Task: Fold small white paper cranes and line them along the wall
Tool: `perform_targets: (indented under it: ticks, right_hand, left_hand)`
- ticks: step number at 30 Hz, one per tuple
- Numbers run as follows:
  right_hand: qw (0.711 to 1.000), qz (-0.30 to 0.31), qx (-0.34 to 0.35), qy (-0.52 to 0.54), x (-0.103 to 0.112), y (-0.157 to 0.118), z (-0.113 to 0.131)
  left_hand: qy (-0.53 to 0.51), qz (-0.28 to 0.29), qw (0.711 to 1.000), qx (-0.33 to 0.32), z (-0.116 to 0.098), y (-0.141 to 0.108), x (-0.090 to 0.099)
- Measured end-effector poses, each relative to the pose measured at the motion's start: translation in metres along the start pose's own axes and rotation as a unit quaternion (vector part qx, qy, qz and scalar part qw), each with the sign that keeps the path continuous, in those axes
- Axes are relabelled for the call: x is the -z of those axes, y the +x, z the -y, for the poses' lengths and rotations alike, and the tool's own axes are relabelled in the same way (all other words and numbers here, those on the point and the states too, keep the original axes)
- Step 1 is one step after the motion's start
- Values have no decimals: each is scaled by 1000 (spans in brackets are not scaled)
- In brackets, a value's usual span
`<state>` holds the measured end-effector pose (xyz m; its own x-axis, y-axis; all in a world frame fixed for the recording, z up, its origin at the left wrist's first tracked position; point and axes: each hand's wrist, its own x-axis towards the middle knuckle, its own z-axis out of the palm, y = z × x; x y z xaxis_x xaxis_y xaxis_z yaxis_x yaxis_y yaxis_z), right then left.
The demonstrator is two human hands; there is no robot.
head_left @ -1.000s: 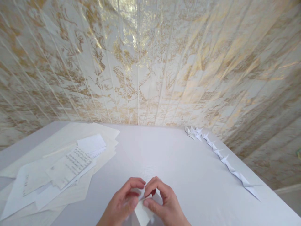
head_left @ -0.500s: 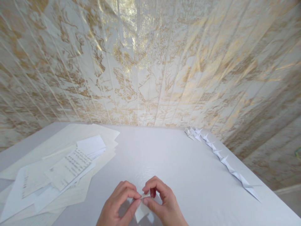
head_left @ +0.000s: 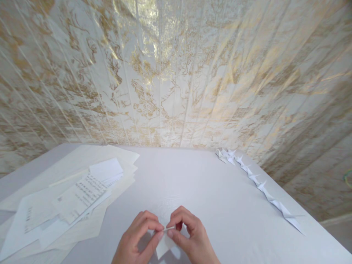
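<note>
A small piece of white paper (head_left: 164,246) is held between both hands near the front of the white table. My left hand (head_left: 140,236) pinches its upper left edge between thumb and fingertips. On the other side my right hand (head_left: 189,233) grips the upper right edge, thumb below and index finger curled above. A narrow strip along the paper's top edge shows between the fingertips. The lower part of the paper hangs down between the hands, partly hidden by my right thumb.
Overlapping papers (head_left: 121,190), some with writing (head_left: 82,196), cover the left of the white table (head_left: 176,176). Folded white paper figures (head_left: 264,189) run in a line along its right edge. Behind it hangs a gold-patterned curtain (head_left: 165,91).
The fingertips have shifted slightly along the paper's top edge, and its top strip looks narrower and straighter. Both hands keep their grip.
</note>
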<state>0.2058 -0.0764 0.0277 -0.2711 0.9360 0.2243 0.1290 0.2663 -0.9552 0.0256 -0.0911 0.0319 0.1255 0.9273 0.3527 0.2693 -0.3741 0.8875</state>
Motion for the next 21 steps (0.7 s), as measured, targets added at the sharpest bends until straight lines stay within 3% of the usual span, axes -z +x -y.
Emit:
perform_targets:
  ticks: [8, 21]
  right_hand:
    - [999, -7, 9, -31, -2, -1, -1]
    - [991, 6, 80, -104, -2, -3, -6]
  left_hand:
    - [-14, 16, 999, 28, -1, 0, 2]
    - [-6, 17, 999, 34, 4, 1, 3]
